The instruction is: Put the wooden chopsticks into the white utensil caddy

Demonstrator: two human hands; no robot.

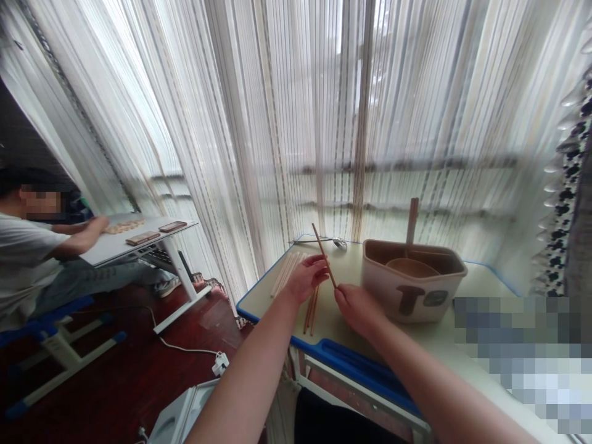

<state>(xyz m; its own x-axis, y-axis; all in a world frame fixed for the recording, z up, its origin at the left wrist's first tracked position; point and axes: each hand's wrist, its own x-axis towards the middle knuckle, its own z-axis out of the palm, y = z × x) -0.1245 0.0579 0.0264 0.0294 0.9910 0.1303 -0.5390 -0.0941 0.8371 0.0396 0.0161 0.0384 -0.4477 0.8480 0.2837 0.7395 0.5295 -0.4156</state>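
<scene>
A brown wooden chopstick (319,238) is held tilted above the table, its upper end leaning left. My right hand (363,309) is closed around its lower end. Higher up, the curled fingers of my left hand (309,277) pinch the same stick. Beneath my hands, several brown chopsticks (311,317) lie on the tabletop, partly covered by the left hand. A bundle of pale chopsticks (283,274) rests to the left. Close to my right hand stands a white and brown bin (383,290) containing a brown bowl-shaped thing (411,267) and an upright wooden handle (412,222).
A metal spoon (340,244) lies at the table's back edge, before the curtain (314,123). The table (259,302) has a blue rim. At left, another person (28,259) sits at a white table (106,250) with small pieces. A cable (189,350) crosses the floor.
</scene>
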